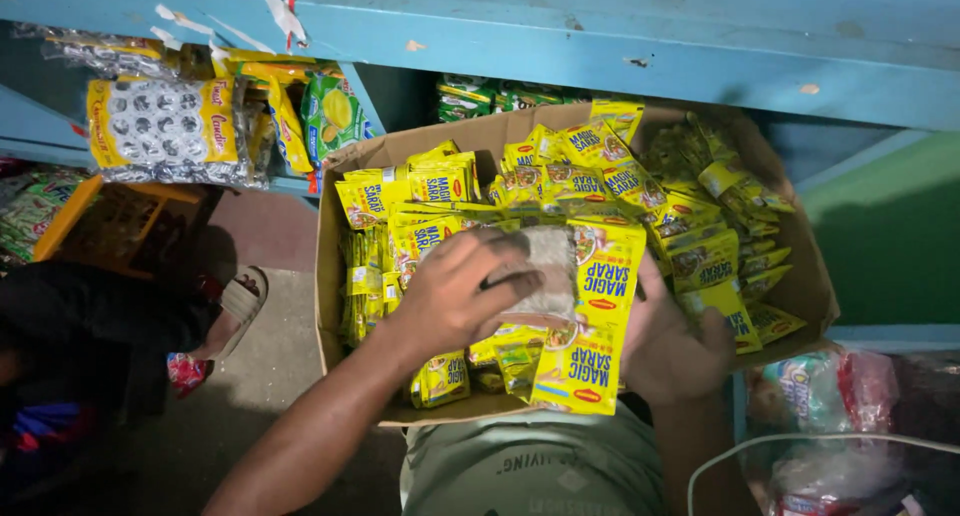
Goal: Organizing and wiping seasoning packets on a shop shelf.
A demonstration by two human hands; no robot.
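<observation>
Sorting yellow sachet strips over an open cardboard box

Head view: gripping a strip of yellow sachets [590, 326] from underneath with the right hand [672, 354], fingers curled behind it to keep it hanging flat above the cardboard box [330, 276]; pressing down with the left hand [452, 294], fingers clenched around a pale grey wad [545, 274] against the strip's top; resting the box against the blue shelf [700, 36], keeping loose sachets contained

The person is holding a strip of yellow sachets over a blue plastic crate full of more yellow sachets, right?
Not quite. The head view shows a brown cardboard box, not a blue plastic crate. The left hand and right hand do hold the strip of yellow sachets over it.
</observation>
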